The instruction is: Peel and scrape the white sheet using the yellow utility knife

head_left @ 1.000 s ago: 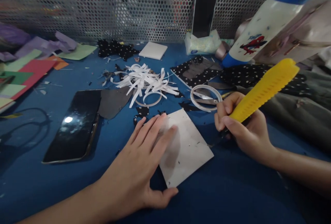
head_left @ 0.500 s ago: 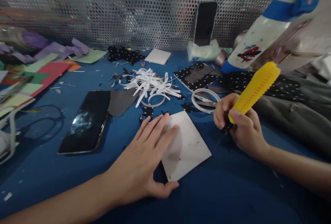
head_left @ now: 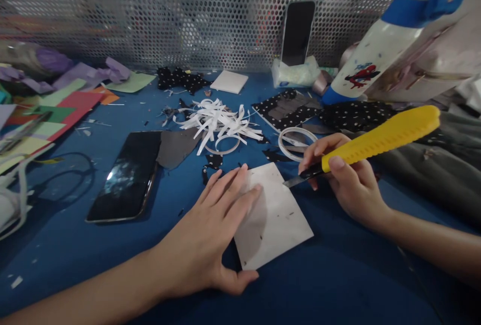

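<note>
A white square card (head_left: 283,225) lies on the blue table with small dark specks on it. My left hand (head_left: 205,235) rests over the card's left side, fingers spread and thumb by its lower corner. In my right hand (head_left: 353,185) is a yellow utility knife (head_left: 383,137) with a black front end. Its blade tip is at the card's upper right edge. Just beyond the card lie a heap of white paper strips (head_left: 221,122) and a white tape ring (head_left: 283,149).
A black phone (head_left: 126,177) lies at the left, near coloured papers (head_left: 71,107). Another phone (head_left: 298,34) leans upright at the back. A white and blue bottle (head_left: 379,54) and dark cloth (head_left: 424,170) are at the right. Behind runs a perforated metal panel (head_left: 210,14).
My right hand has tilted the utility knife flatter and brought its blade left to the card's edge. The card has turned slightly under my left hand.
</note>
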{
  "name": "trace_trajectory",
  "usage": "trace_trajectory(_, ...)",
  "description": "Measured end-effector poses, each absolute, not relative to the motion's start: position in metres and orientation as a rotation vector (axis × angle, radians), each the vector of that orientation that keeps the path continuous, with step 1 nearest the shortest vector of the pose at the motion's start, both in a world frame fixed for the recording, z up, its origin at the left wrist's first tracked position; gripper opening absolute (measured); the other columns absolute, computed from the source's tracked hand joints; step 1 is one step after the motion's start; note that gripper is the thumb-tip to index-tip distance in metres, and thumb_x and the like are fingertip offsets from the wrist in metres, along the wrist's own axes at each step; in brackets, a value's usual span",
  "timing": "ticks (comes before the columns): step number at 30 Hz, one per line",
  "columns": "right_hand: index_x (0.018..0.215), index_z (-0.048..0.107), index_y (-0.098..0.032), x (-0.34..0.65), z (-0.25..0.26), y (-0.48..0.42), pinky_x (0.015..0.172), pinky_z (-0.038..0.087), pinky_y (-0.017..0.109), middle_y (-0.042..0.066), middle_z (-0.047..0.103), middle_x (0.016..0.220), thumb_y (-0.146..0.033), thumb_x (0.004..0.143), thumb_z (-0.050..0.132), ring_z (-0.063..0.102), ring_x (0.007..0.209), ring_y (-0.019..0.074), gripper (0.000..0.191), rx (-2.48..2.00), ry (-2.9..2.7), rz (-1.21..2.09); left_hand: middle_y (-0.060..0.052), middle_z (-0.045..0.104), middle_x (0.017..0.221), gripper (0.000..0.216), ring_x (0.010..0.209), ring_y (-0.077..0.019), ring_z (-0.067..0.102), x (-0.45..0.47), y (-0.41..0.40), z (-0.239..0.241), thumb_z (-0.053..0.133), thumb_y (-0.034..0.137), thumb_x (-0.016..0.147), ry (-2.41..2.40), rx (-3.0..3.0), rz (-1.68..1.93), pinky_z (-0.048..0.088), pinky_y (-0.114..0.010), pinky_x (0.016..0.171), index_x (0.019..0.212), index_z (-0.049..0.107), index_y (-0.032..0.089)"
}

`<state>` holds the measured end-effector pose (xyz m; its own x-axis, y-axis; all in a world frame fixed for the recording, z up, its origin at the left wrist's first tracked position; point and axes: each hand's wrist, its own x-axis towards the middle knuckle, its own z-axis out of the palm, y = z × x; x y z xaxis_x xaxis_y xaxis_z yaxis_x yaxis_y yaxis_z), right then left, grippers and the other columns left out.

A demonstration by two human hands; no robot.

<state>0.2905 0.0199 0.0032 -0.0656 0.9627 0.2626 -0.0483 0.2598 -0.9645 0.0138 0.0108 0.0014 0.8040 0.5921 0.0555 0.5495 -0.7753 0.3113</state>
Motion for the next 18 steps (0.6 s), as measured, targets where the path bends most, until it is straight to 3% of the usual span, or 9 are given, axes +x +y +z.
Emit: trace_trajectory(18, 0.098, 0.060, -0.025, 0.2912, 0.0027, 0.0197, 0.049, 0.048, 0.027, 0.004, 0.058, 0.085, -0.036, 0.097, 0.059, 0.055, 0.076, 0.0189, 0.010, -0.998, -1.341, 1.062, -0.015, 0.010, 0.169, 0.113, 0.155, -0.0403, 0.012, 0.0145, 0.0103, 0.0038, 0.082, 0.051, 0.063, 0.900, 2.668, 0.228, 0.020, -0.060, 0.123, 0.155, 0.026, 0.017)
